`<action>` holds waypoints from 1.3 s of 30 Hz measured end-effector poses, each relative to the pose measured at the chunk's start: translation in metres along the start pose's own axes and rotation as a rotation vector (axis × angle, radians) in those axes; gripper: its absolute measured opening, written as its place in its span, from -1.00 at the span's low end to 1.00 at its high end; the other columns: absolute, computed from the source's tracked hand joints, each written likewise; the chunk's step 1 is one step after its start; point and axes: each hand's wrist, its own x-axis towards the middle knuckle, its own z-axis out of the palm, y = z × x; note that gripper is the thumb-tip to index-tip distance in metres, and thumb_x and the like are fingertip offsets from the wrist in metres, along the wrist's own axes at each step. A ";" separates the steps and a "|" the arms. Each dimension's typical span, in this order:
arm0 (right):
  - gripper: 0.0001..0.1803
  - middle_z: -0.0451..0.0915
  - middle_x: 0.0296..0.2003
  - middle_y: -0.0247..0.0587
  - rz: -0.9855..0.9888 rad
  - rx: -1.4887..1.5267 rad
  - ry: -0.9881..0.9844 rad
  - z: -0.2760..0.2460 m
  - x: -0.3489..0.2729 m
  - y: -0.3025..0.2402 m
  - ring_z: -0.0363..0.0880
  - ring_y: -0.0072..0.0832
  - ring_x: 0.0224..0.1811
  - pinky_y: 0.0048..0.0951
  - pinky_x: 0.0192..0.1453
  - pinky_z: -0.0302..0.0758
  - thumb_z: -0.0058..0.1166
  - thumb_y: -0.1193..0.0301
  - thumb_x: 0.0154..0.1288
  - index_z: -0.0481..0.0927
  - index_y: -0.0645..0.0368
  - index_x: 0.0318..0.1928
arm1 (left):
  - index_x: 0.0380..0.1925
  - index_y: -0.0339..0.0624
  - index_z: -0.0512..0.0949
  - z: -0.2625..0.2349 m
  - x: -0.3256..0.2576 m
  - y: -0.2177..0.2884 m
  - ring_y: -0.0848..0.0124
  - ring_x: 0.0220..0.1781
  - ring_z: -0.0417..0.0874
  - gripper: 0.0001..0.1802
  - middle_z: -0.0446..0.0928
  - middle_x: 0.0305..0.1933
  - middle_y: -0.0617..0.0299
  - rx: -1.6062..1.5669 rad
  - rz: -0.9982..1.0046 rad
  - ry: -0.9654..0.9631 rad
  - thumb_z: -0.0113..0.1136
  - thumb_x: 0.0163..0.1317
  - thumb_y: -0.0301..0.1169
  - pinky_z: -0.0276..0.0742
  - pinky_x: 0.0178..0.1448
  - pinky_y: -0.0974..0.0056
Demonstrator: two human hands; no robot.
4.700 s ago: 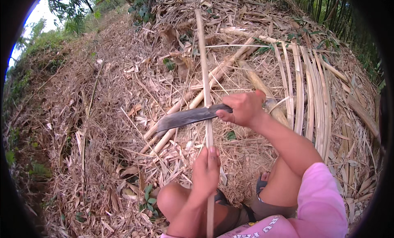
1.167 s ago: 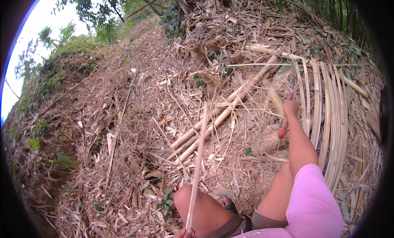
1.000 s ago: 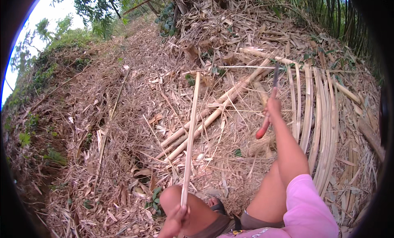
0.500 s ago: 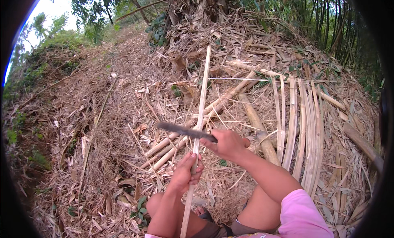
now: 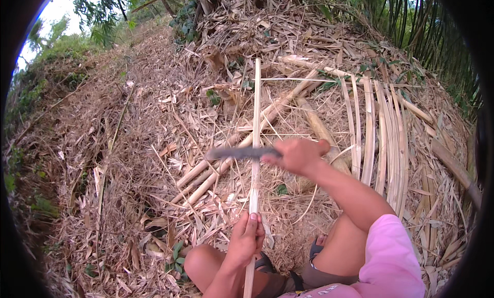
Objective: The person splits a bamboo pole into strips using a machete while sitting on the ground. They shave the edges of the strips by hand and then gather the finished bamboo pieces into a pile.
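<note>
Left grip (image 5: 247,235) clamped round a pale strip (image 5: 256,102) extending above and below it; right grip (image 5: 299,156) clamped on a knife (image 5: 230,153), blade reaching left across the strip, above the left grip; a second ago the knife was well apart from the strip.

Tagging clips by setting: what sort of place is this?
Outdoors, likely beside a bamboo grove: green upright stems at upper right, cut poles on the ground, and dry leaf litter all around.
</note>
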 end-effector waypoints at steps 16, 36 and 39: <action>-0.20 0.56 -0.65 -0.25 -0.009 0.015 -0.098 0.013 -0.005 0.025 0.57 -0.34 -0.67 -0.22 -0.54 0.53 -0.34 -0.42 0.27 0.55 0.06 -0.53 | -0.33 -0.14 0.34 -0.004 -0.057 -0.020 0.65 -0.67 0.22 -0.75 0.27 -0.61 0.41 0.255 0.066 0.116 -0.21 0.54 -0.30 0.13 -0.61 0.50; -0.16 0.45 -0.73 -0.37 -0.139 0.159 -0.087 0.024 0.000 0.003 0.48 -0.50 -0.73 -0.46 -0.70 0.37 -0.51 -0.48 0.25 0.39 -0.01 -0.66 | -0.32 -0.06 0.34 -0.009 -0.095 -0.044 0.63 -0.73 0.17 -0.74 0.23 -0.67 0.42 0.169 0.041 0.280 -0.21 0.54 -0.21 0.09 -0.68 0.50; -0.15 0.47 -0.71 -0.31 -0.144 0.073 -0.044 0.020 -0.003 -0.009 0.51 -0.45 -0.70 -0.39 -0.66 0.42 -0.48 -0.48 0.25 0.44 0.04 -0.61 | -0.32 -0.06 0.34 -0.011 -0.094 -0.046 0.62 -0.74 0.18 -0.74 0.24 -0.67 0.41 0.093 0.003 0.280 -0.22 0.54 -0.21 0.09 -0.68 0.49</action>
